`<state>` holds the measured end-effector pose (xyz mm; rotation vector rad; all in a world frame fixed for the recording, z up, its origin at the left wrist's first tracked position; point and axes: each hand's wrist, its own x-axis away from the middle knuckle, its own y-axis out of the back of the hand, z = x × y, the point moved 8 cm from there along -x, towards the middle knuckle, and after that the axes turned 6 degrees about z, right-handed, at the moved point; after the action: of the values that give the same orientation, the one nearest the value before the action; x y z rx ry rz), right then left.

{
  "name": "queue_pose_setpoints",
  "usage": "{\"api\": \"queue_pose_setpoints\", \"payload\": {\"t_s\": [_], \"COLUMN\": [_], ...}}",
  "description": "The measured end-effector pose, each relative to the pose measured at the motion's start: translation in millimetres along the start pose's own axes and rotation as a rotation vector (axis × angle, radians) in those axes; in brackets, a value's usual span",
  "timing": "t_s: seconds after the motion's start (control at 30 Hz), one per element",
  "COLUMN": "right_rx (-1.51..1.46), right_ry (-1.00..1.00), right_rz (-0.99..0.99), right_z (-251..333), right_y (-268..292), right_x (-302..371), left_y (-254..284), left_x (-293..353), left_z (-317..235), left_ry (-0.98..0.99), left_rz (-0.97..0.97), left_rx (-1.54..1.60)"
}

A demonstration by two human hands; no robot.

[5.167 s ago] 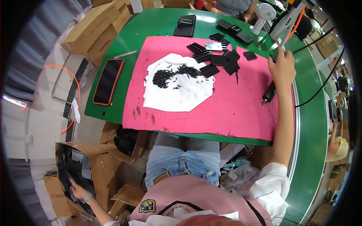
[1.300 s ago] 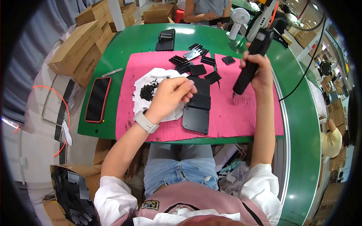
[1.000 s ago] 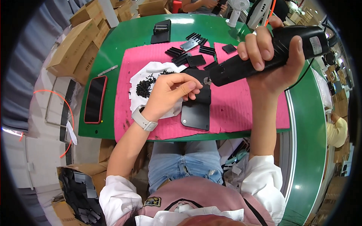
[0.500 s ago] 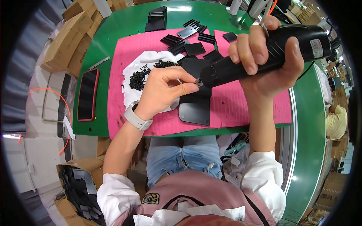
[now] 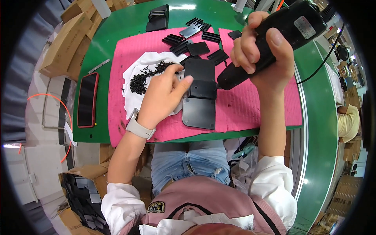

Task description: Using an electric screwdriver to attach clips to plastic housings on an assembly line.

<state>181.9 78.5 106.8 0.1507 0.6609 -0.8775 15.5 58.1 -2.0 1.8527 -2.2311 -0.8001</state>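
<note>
My right hand [image 5: 264,49] is wrapped around a black electric screwdriver [image 5: 288,29], its tip pointing down and left beside the right edge of a black hinged plate [image 5: 199,111]. The plate's raised middle block shows a small hole. My left hand [image 5: 162,92], a pale watch on its wrist, hovers over a white cloth [image 5: 133,103], thumb and index finger apart with nothing visible between them. A heap of small black screws [image 5: 141,81] lies on the cloth, just beyond the left fingers, which partly hide the cloth.
A pink foam mat [image 5: 243,111] covers much of the green table [image 5: 105,33]. Several black ribbed parts [image 5: 211,36] lie at its far side, near a black stand [image 5: 158,18]. A phone [image 5: 87,100] rests at left. The screwdriver's cord [image 5: 325,64] hangs at right.
My left thumb and finger have parted and drawn back left from the screwdriver's tip toward the screws. The screwdriver has tilted more steeply and its tip has shifted slightly right.
</note>
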Motion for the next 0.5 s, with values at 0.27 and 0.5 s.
{"api": "queue_pose_setpoints", "payload": {"t_s": [0.27, 0.5], "right_rx": [0.04, -0.014], "right_ry": [-0.033, 0.017], "right_rz": [0.013, 0.036], "right_z": [-6, -5], "right_y": [-6, -9], "right_x": [-2, -1], "left_y": [-17, -20], "left_x": [3, 3], "left_z": [7, 7], "left_ry": [0.243, 0.247], "left_rz": [0.223, 0.228], "left_rx": [0.164, 0.218]}}
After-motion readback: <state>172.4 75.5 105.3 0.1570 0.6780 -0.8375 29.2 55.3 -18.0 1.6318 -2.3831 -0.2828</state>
